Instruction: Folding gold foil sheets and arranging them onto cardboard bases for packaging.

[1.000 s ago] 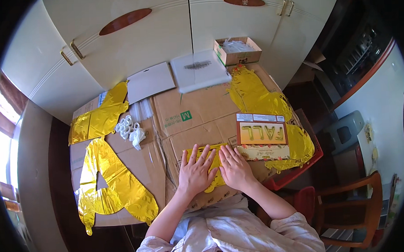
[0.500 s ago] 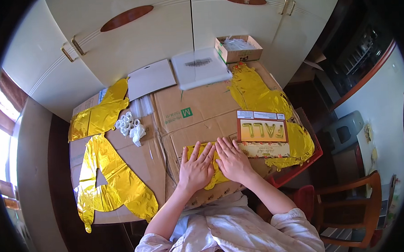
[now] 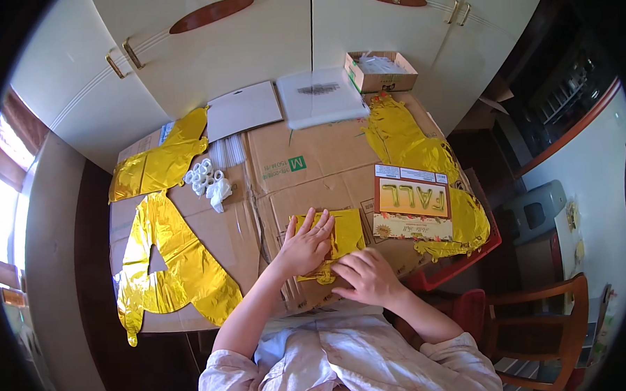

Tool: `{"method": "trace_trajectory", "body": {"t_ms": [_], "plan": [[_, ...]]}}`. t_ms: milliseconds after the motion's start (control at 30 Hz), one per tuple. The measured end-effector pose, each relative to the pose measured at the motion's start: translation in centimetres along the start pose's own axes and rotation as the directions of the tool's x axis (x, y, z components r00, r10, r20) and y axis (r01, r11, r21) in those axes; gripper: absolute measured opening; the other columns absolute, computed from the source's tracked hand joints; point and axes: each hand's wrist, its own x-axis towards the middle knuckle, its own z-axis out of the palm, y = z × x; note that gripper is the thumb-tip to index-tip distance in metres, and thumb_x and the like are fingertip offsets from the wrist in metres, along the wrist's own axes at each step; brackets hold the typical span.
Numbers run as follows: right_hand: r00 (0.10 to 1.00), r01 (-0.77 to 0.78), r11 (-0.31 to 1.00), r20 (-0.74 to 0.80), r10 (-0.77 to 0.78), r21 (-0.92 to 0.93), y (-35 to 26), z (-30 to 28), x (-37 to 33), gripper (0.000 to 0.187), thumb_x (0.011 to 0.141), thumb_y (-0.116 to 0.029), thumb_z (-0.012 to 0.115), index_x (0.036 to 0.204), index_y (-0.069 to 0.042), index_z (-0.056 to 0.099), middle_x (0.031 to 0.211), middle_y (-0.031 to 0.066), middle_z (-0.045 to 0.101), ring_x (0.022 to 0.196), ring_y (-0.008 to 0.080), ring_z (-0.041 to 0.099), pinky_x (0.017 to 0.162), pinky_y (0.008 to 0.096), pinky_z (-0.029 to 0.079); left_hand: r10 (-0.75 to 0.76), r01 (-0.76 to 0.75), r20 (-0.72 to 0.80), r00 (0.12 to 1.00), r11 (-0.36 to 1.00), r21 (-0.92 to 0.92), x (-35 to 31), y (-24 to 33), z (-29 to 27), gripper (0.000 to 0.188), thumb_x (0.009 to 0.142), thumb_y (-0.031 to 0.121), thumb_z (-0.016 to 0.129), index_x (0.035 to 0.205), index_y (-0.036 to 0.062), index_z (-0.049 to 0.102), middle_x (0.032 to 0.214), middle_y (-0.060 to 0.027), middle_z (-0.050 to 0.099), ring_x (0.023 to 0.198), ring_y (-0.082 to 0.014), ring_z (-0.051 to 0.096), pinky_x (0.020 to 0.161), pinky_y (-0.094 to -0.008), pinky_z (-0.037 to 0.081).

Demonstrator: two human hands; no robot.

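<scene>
In front of me on the cardboard lies a gold foil balloon (image 3: 348, 230), flat and folded into a small rectangle. My left hand (image 3: 305, 246) presses flat on its left part with fingers spread. At its near right edge, my right hand (image 3: 367, 277) has its fingers reaching left over the foil and its thumb held apart; the fingertips are slightly blurred. Just right of the folded foil is a printed card (image 3: 412, 201) picturing gold balloon letters. It partly covers another gold foil balloon (image 3: 415, 138), which spreads along the table's right side.
An A-shaped gold foil balloon (image 3: 179, 247) and an L-shaped one (image 3: 159, 160) lie at left. Near them are white ribbon rolls (image 3: 202, 178) and clear straws (image 3: 226, 150). At the back stand a grey-white board (image 3: 244, 111), plastic bags (image 3: 323, 101) and a small open box (image 3: 381, 81).
My right hand has slid off the foil's top toward its near right edge, uncovering the right part. My left hand stays on the foil. The whole view has shifted slightly.
</scene>
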Motion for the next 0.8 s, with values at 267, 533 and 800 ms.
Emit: {"method": "trace_trajectory", "body": {"t_ms": [267,533,800], "plan": [[0.993,-0.114,0.992,-0.028,0.112,-0.056,-1.4,1.6,-0.4,0.043,0.083,-0.034,0.070,0.113,-0.004,0.064,0.110,0.0099,0.062,0.105,0.0240,0.057,0.095,0.0385,0.045,0.005,0.015,0.118,0.993,0.986,-0.163,0.2,-0.6,-1.0,0.058,0.101,0.031,0.027,0.157,0.0159,0.020,0.163,-0.0065,0.016,0.151,-0.0305,0.002,0.119,-0.0536,-0.004],[0.977,-0.189,0.982,-0.099,0.188,-0.001,-0.9,2.2,1.2,0.038,0.081,-0.024,0.070,0.112,-0.003,0.063,0.097,0.0109,0.064,0.096,0.0273,0.060,0.087,0.0415,0.047,0.004,0.032,0.139,0.990,0.966,-0.258,0.2,-1.0,-1.2,0.057,0.103,0.036,0.025,0.157,0.0178,0.019,0.163,-0.0050,0.016,0.152,-0.0281,0.000,0.119,-0.0499,-0.007],[0.908,-0.338,0.941,-0.262,0.326,-0.002,-0.2,4.1,3.2,0.018,0.080,-0.013,0.070,0.091,-0.006,0.057,0.076,0.0081,0.062,0.072,0.0271,0.061,0.065,0.0400,0.047,0.007,0.039,0.136,0.991,0.942,-0.332,0.3,-1.2,-1.2,0.058,0.104,0.042,0.023,0.157,0.0173,0.020,0.163,-0.0023,0.017,0.152,-0.0252,-0.001,0.119,-0.0483,-0.008]]}}
